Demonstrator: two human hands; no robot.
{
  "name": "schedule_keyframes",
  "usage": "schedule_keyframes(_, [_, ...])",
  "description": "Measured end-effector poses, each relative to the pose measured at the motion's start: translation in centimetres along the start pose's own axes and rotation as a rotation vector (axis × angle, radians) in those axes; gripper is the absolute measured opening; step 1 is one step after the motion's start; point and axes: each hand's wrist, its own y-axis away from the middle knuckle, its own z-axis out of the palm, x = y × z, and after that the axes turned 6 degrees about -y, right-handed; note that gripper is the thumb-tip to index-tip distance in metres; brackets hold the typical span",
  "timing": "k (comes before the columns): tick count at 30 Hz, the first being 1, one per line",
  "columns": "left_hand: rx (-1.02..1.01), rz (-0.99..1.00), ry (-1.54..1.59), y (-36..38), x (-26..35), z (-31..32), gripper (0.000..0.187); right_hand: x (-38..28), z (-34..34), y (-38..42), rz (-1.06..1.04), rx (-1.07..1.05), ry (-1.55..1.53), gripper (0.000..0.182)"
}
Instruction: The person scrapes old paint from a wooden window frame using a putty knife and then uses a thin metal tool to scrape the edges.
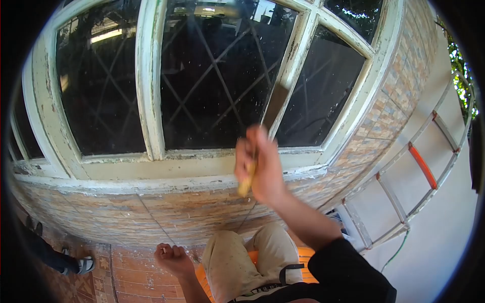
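Partway, judging by how the white window frame point(202, 168) looks: bare, dark patches show on the slanting glazing bar point(299, 45) and flakes are scattered along the ledge point(126, 185), while pale, cracked paint covers much of the wood. Plenty of coating is left on the upright bar point(150, 91) and the lower rail, though how much of the wear is fresh and how much is old weathering cannot be told.

The right hand point(268, 169) holds a flat-bladed scraper point(275, 107), its grip closed narrow around the yellowish handle point(246, 186), the blade pointing up along the slanting bar (whether the edge actually touches the wood is unclear). The left hand point(174, 260) is near the knee, fingers curled; whether it holds anything cannot be told.

Motion blurs the right hand and the scraper's tip, and the fingers hide part of the handle. Reflections obscure what lies behind the dark glass point(202, 108). At the left edge another person's leg point(55, 257) is cut off, and the dark rim of the view crops the outer frame.
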Motion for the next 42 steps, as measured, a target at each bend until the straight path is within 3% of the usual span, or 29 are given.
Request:
schedule_keyframes(2, [-0.202, 0.004, -0.399, -0.2, -0.8, -1.0, 0.01, 3.2, -4.7, 4.5, 0.06, -0.107, 0.117, 0.032])
schedule_keyframes(3, [-0.203, 0.021, -0.397, -0.2, -1.6, -1.1, 0.01, 5.0, -7.9, 7.0, 0.059, -0.166, 0.309, 0.05])
schedule_keyframes(4, [-0.291, 0.065, -0.696, -0.1, -2.4, -1.1, 0.007, 7.1, -10.4, 9.9, 0.183, -0.121, 0.427, 0.069])
schedule_keyframes(5, [-0.372, 0.109, -0.997, -0.1, -2.9, -1.1, 0.011, 8.6, -12.4, 12.2, 0.307, -0.098, 0.498, 0.077])
schedule_keyframes(6, [-0.398, -0.089, -1.12, 0.1, -2.6, -1.2, 0.032, 9.5, -13.4, 14.8, 0.417, 0.016, 0.467, 0.067])
schedule_keyframes(7, [-0.39, -0.066, -1.125, 0.0, -3.1, -1.6, 0.032, 9.9, -14.4, 16.8, 0.571, 0.087, 0.393, 0.058])
schedule_keyframes(9, [-0.493, 0.319, -1.588, -0.8, -4.8, -2.9, 0.052, 9.8, -16.7, 20.7, 0.81, 0.232, 0.252, 0.042])
schedule_keyframes(10, [-0.615, 0.373, -1.707, -1.8, -5.0, -3.8, 0.066, 9.4, -17.3, 22.0, 0.895, 0.309, 0.188, 0.037])
schedule_keyframes(14, [-0.769, 0.231, -1.737, 0.1, -6.5, -1.2, 0.063, 6.5, -16.5, 22.2, 1.085, 0.277, 0.405, 0.035])
schedule_keyframes(18, [-0.932, 0.289, -1.723, 2.6, -9.1, 1.9, 0.055, 8.4, -17.7, 20.8, 0.868, 0.132, 0.319, 0.034])
schedule_keyframes(20, [-1.038, 0.804, -1.739, 4.2, -10.5, 3.4, 0.044, 9.7, -17.8, 20.2, 0.752, 0.071, 0.259, 0.034])
schedule_keyframes(21, [-1.035, 0.817, -1.752, 4.6, -11.0, 3.7, 0.044, 10.1, -17.8, 20.0, 0.692, 0.043, 0.225, 0.034])
schedule_keyframes(23, [-1.099, 0.555, -1.467, 5.0, -11.5, 4.3, 0.037, 10.0, -17.4, 19.0, 0.621, 0.009, 0.169, 0.034])
schedule_keyframes(24, [-1.029, 0.184, -1.229, 5.4, -11.6, 4.0, 0.029, 9.0, -16.9, 17.8, 0.546, -0.039, 0.193, 0.028])
schedule_keyframes(25, [-1.03, 0.199, -1.245, 5.7, -11.7, 4.0, 0.029, 8.1, -16.6, 17.0, 0.47, -0.087, 0.219, 0.022])
schedule_keyframes(27, [-0.765, -0.252, -0.774, 7.4, -11.5, 4.6, 0.027, 7.1, -16.5, 16.8, 0.555, -0.068, 0.232, 0.023])
schedule_keyframes(28, [-0.713, -0.324, -0.695, 7.5, -11.7, 4.1, 0.024, 6.8, -16.8, 16.6, 0.646, -0.043, 0.265, 0.024])
schedule_keyframes(29, [-0.714, -0.313, -0.698, 7.7, -11.6, 3.9, 0.024, 8.0, -17.9, 17.3, 0.642, -0.052, 0.259, 0.024])
schedule_keyframes(31, [-0.832, -0.046, -1.339, 8.3, -11.2, 3.6, 0.04, 11.5, -20.5, 19.5, 0.527, -0.19, 0.671, 0.025])
schedule_keyframes(33, [-0.833, 0.076, -1.288, 7.4, -12.1, 1.4, 0.033, 11.3, -20.6, 19.5, 0.531, -0.185, 0.623, 0.025])
schedule_keyframes(35, [-0.637, -0.109, -1.144, 6.7, -12.0, 0.6, 0.031, 10.5, -20.7, 19.6, 0.548, -0.165, 0.538, 0.027])
schedule_keyframes(39, [-0.623, -0.241, -0.845, 7.4, -12.4, 2.7, 0.031, 8.0, -20.5, 20.4, 0.593, -0.113, 0.373, 0.032])
schedule_keyframes(42, [-0.841, 0.308, -1.483, 8.1, -12.9, 4.0, 0.012, 5.9, -20.0, 21.2, 0.635, -0.071, 0.244, 0.035])
